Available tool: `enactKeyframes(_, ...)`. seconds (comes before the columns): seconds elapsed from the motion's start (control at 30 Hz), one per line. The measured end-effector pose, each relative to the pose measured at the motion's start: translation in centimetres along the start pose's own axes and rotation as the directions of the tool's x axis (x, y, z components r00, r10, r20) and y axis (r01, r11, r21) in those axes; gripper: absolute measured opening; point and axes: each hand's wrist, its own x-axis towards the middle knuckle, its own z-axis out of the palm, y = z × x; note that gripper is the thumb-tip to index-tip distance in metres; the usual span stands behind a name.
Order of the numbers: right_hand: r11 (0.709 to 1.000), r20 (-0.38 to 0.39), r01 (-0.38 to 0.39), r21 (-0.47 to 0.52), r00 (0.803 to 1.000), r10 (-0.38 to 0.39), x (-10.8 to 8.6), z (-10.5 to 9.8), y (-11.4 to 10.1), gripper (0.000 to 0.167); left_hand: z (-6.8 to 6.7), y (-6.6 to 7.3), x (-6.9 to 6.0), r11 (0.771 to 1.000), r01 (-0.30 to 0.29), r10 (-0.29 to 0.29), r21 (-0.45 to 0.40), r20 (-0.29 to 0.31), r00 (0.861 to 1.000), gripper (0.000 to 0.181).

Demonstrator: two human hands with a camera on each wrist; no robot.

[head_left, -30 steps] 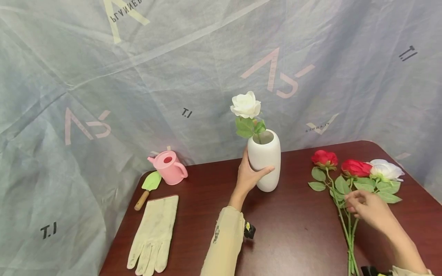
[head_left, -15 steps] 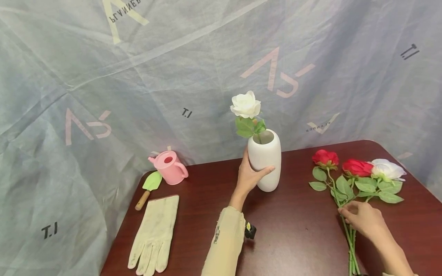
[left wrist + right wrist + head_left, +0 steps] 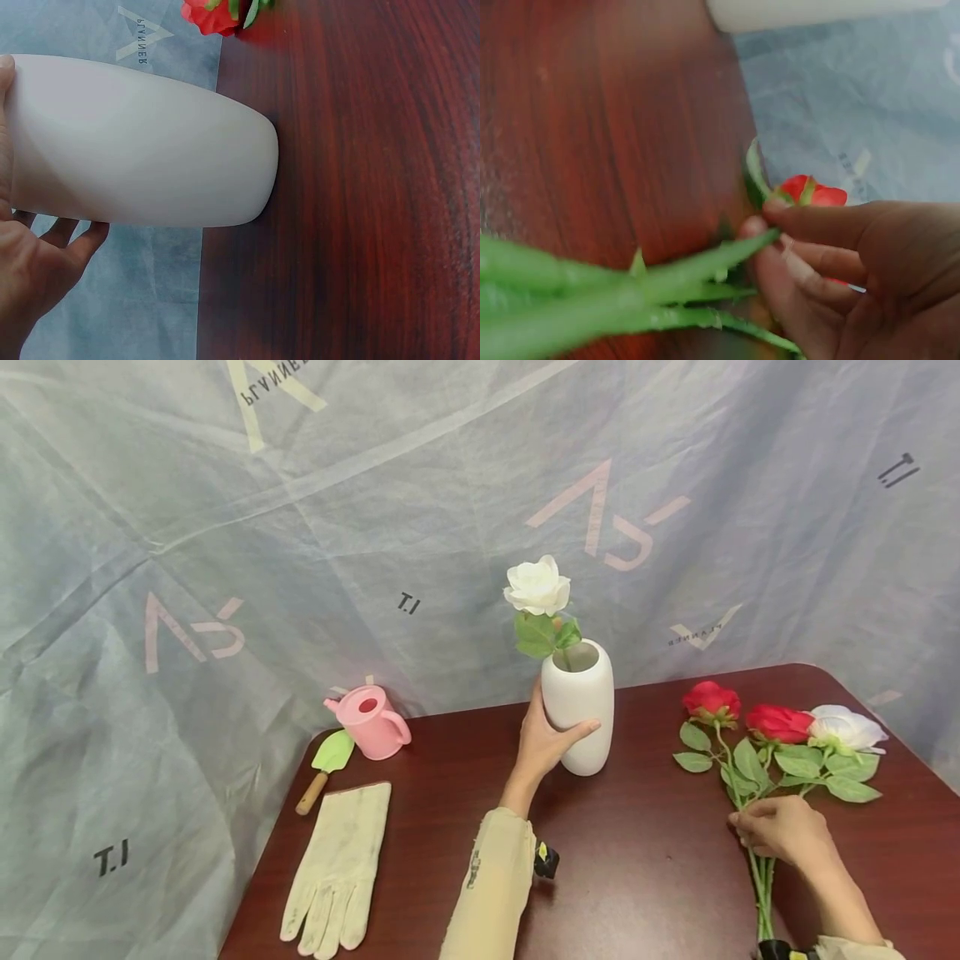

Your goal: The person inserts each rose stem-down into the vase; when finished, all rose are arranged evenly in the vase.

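A white vase (image 3: 583,702) stands upright on the table, with one white rose (image 3: 537,587) leaning left out of its mouth. Around the vase's left side my left hand (image 3: 542,742) curls, thumb across the front; in the left wrist view its fingers lie along the vase wall. On the right, my right hand (image 3: 789,833) pinches the stem of the leftmost red rose (image 3: 711,702) between thumb and fingers. Another red rose (image 3: 778,724) and a white rose (image 3: 846,728) lie beside it. Their green stems (image 3: 667,289) run together under my hand, partly hidden.
At the left are a pink watering can (image 3: 372,723), a small green trowel (image 3: 332,752) with a wooden handle, and a cream work glove (image 3: 341,860). A grey printed cloth (image 3: 450,527) hangs behind the dark red-brown table (image 3: 465,760).
My right hand has moved left and slightly down from above the leaves onto the red rose's stem, and now pinches it. My left hand keeps its hold on the vase.
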Motion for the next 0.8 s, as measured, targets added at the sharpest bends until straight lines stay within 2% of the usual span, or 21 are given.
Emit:
enactKeyframes(0.07, 0.984, 0.027, -0.027, 0.179, 0.999, 0.022, -0.1, -0.1, 0.4, 0.029, 0.0, 0.0, 0.0, 1.000, -0.005, 0.005, -0.005, 0.002, 1.000, 0.102)
enactKeyframes(0.13, 0.936, 0.048, -0.048, 0.350, 0.998, 0.034, -0.3, 0.0, 0.8, 0.031, 0.0, 0.1, 0.0, 1.000, -0.007, 0.007, -0.002, 0.007, 1.000, 0.102)
enactKeyframes(0.23, 0.864, 0.054, -0.050, 0.501, 0.998, 0.027, -0.6, -0.2, 1.3, 0.025, 0.1, 0.0, -0.1, 1.000, -0.007, 0.007, 0.002, 0.013, 1.000, 0.102)
enactKeyframes(0.33, 0.778, 0.039, -0.047, 0.626, 0.999, 0.029, -0.8, -0.3, 1.5, 0.014, 0.1, -0.1, -0.1, 1.000, -0.004, 0.004, 0.006, 0.013, 1.000, 0.102)
enactKeyframes(0.5, 0.631, -0.026, 0.005, 0.776, 0.999, 0.023, -1.0, -0.3, 1.6, 0.010, -0.1, 0.2, -0.1, 1.000, -0.007, 0.006, 0.010, 0.012, 1.000, 0.102)
enactKeyframes(0.6, 0.549, -0.056, 0.041, 0.835, 0.998, 0.010, -1.0, -0.3, 1.8, 0.011, -0.4, 1.2, -0.3, 1.000, -0.022, 0.022, -0.010, 0.012, 1.000, 0.100)
enactKeyframes(0.7, 0.467, -0.063, 0.070, 0.881, 0.998, -0.031, -1.0, -0.4, 2.1, 0.016, -0.7, 2.5, -0.7, 0.999, -0.032, 0.032, -0.028, 0.010, 0.999, 0.098)
enactKeyframes(0.8, 0.369, -0.035, 0.071, 0.927, 0.994, -0.105, -1.1, -0.5, 2.6, 0.024, -0.8, 3.4, -1.0, 0.999, -0.024, 0.024, -0.022, 0.010, 1.000, 0.097)
